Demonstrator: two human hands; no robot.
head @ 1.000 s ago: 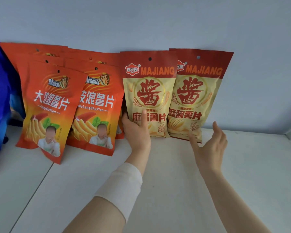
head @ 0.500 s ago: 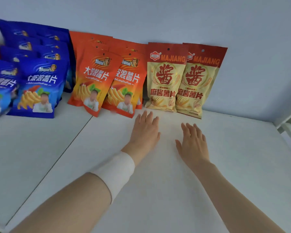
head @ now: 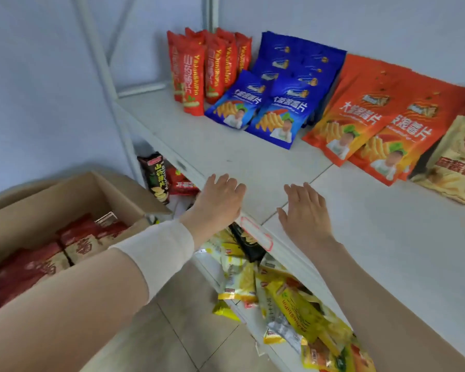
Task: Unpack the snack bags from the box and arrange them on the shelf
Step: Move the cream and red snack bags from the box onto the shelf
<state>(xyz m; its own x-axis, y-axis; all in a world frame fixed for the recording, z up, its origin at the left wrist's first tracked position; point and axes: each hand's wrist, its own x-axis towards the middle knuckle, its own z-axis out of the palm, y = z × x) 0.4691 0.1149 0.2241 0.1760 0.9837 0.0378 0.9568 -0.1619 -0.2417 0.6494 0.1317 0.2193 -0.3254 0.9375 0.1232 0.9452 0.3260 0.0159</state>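
An open cardboard box (head: 73, 200) at lower left holds several red and cream snack bags (head: 51, 259). On the white shelf (head: 373, 237), rows of bags lean on the wall: red bags (head: 199, 71), blue bags (head: 277, 103), orange bags (head: 368, 122) and a cream bag (head: 457, 162) at the right edge. My left hand (head: 220, 200) hovers over the shelf's front edge, fingers apart and holding nothing. Above the shelf, my right hand (head: 304, 208) is also spread and holds nothing.
A lower shelf under the front edge carries a loose pile of yellow snack bags (head: 285, 296), a black bag (head: 156, 175) and a red bag (head: 181, 181). White shelf posts (head: 105, 76) rise at the left. Tiled floor (head: 188, 331) lies beside the box.
My view has swung left and down, bringing the box and lower shelf into sight. Both hands have drawn back from the cream bags to the shelf's front edge, still holding nothing.
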